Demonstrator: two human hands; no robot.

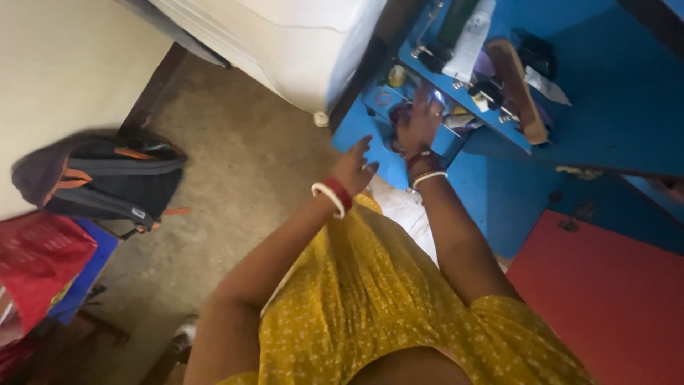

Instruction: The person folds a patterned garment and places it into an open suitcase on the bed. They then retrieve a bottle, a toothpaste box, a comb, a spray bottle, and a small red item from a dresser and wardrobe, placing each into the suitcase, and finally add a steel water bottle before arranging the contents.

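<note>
My right hand reaches into a blue wall shelf, its fingers spread over small blurred items on the lower ledge; I cannot make out anything gripped in it. Dark red and white bangles sit on its wrist. My left hand hovers lower and to the left of the shelf, fingers apart and empty, with a red and a white bangle on the wrist. On the shelf lie a white tube-like bottle, a brown wooden piece and a small yellow jar. I wear a yellow dotted dress.
A white appliance stands at the top beside the shelf. A black and orange backpack leans against the pale wall at left, above a red bag. A red surface is at lower right, with concrete floor in between.
</note>
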